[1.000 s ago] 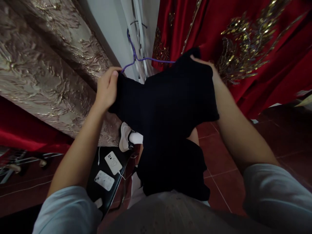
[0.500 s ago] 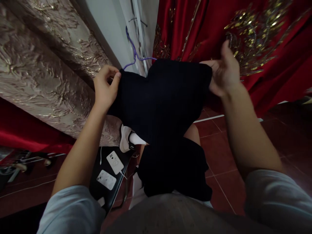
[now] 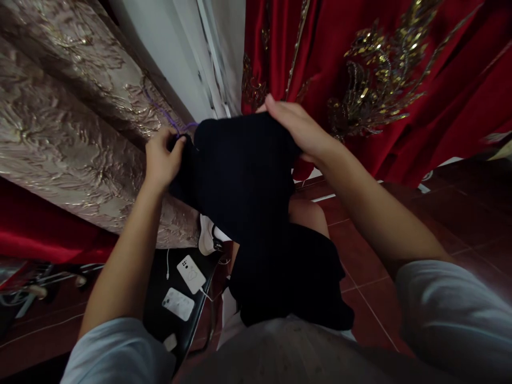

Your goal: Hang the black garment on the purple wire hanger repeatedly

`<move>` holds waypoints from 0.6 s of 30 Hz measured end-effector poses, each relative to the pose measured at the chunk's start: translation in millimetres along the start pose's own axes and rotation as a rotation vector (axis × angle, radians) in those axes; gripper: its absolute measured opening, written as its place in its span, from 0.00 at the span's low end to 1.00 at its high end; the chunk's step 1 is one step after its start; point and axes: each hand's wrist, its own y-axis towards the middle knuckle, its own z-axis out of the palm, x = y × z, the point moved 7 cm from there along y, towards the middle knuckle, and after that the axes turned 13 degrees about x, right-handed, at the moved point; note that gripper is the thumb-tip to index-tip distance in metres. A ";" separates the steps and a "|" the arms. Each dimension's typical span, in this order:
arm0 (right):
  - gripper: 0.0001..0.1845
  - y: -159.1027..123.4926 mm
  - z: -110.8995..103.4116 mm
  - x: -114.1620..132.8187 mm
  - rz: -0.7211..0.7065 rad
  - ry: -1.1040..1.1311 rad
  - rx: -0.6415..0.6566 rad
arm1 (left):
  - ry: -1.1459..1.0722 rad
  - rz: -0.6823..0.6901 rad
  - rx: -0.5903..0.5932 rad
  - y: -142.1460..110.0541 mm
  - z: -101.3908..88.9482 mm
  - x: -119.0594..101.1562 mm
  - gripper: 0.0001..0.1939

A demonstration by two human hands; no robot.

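At the far left, a beige textured drape [image 3: 84, 122] is seen behind a purple hanger [image 3: 160, 109], whose hook is set against its raised, glinting surface; should the hook be swung or pulled, a thread could be snagged. The left hand [image 3: 162, 162] is pinched, thumb to fingers, on the left upper corner of a dark garment [image 3: 242, 176], close beside the hanger. The hanger's arm is mostly covered, so it cannot be told how far it is seated inside; if the pinch is loosened, that corner could slip off. Below, a phone with a drawn outline [image 3: 191, 274] and a marbled phone [image 3: 178, 304] are laid on a black seat [image 3: 158, 277]; a cable is attached to the former, and by a trailing hem or a lowered elbow it could be dragged over the edge. The garment is held up between the hands, over the lap; its neckline is judged liable to stretching if the corners are drawn apart too hard. At its right upper edge the right hand [image 3: 300, 128] is placed, thumb extended; its fingertips are hidden, so its closure cannot be told. Farther right, sequin work [image 3: 372, 80] is borne by a red drape [image 3: 276, 37]; on it, knit could be caught by a wide sweep.
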 end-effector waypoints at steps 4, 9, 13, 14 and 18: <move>0.36 -13.6 21.0 -39.1 0.241 -0.103 0.332 | -0.008 0.126 0.097 -25.1 15.8 -1.1 0.07; 0.32 -8.9 16.1 -81.6 0.110 -0.666 0.220 | -0.223 0.301 0.347 -50.7 39.5 -55.5 0.10; 0.61 -14.7 40.5 -93.4 -0.106 -1.053 0.166 | -0.396 0.272 0.527 -60.6 53.4 -98.9 0.19; 0.62 -17.7 47.4 -93.0 -0.159 -1.100 0.163 | -0.422 0.210 0.536 -60.9 56.0 -103.7 0.20; 0.59 -35.4 62.0 -86.9 -0.355 -1.151 0.194 | -0.550 0.118 0.575 -60.1 64.5 -117.2 0.15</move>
